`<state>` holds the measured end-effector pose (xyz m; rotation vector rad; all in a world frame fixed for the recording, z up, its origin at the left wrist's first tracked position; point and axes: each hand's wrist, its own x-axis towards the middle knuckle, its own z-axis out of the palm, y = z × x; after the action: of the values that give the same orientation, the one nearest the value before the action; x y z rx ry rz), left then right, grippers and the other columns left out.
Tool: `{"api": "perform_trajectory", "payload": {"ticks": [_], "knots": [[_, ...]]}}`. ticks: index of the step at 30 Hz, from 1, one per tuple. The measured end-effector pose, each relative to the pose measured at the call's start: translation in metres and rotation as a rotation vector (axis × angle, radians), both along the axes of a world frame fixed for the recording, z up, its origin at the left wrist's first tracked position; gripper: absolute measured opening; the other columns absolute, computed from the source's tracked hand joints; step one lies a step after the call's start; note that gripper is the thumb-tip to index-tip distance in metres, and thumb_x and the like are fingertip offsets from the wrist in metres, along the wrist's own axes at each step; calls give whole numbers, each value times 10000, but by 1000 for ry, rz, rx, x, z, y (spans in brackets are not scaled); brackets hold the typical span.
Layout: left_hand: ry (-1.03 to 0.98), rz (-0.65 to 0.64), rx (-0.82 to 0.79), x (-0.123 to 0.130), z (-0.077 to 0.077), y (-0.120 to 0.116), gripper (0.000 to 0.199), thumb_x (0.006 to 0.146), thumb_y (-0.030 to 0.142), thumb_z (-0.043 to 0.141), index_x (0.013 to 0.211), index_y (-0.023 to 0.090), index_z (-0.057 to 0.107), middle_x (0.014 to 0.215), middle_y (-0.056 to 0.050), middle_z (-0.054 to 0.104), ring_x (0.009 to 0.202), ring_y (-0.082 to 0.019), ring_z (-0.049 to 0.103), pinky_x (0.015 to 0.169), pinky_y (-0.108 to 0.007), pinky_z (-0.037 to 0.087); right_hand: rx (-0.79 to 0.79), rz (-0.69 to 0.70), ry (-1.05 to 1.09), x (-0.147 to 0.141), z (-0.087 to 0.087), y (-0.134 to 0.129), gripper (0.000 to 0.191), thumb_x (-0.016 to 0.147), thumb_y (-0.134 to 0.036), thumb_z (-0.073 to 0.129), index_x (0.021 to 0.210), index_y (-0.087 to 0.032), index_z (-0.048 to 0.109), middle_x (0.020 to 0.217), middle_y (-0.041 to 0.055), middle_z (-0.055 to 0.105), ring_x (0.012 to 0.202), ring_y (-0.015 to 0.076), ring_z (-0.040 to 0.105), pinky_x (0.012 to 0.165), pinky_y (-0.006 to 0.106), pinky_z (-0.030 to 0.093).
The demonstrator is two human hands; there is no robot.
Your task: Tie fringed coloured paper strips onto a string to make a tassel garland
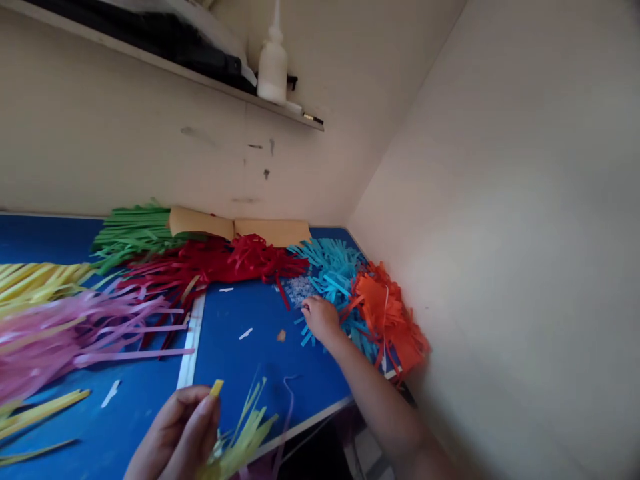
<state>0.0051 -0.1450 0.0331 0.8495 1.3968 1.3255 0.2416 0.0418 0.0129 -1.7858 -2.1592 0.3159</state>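
My left hand (183, 430) is closed at the front edge of the table, thumb and finger pinching a yellow strip (217, 388) whose folded tip pokes up. Yellow fringe (245, 433) hangs just beyond that hand; where it joins the strip is hidden. Farther back, my right hand (321, 319) is at a heap of small clear and whitish pieces (299, 291). Its fingers are curled together at the heap's near side, and whatever they hold is too small to make out. Blue fringe (333, 270) lies right beside this hand, with orange fringe (385, 310) to its right.
Red fringe (215, 260), green fringe (135, 230) and pink fringe (75, 333) spread over the blue table (240, 373). Tan card pieces (273, 232) lie against the wall. Small white hooks (245, 333) are scattered about. A shelf above carries a white squeeze bottle (273, 70).
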Motion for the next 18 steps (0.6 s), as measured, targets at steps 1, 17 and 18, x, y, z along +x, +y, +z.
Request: {"api": "perform_trajectory", "payload": {"ticks": [1,17,18], "knots": [[81,-32,10,2,0,2,478,712,669,680,857,219,616,576,53,553,499,-108,498,448,-186,445,0,-1,-24,0,-2,1,127,853,-147,661,946,-203,727,1012,82,720,949,224,666,853,319,462],[492,-221,213,21,2,3,376,817,577,620,836,220,735,743,-26,730,560,-135,636,511,-196,505,-254,279,1034,-39,26,-139,64,766,-199,697,827,-203,717,841,5,709,807,151,669,766,250,510],[514,-233,236,22,0,3,353,828,558,621,835,224,736,759,-26,733,575,-134,643,528,-195,509,-257,261,1083,-40,23,-144,62,764,-203,703,824,-203,722,858,11,707,822,155,667,773,255,511]]}}
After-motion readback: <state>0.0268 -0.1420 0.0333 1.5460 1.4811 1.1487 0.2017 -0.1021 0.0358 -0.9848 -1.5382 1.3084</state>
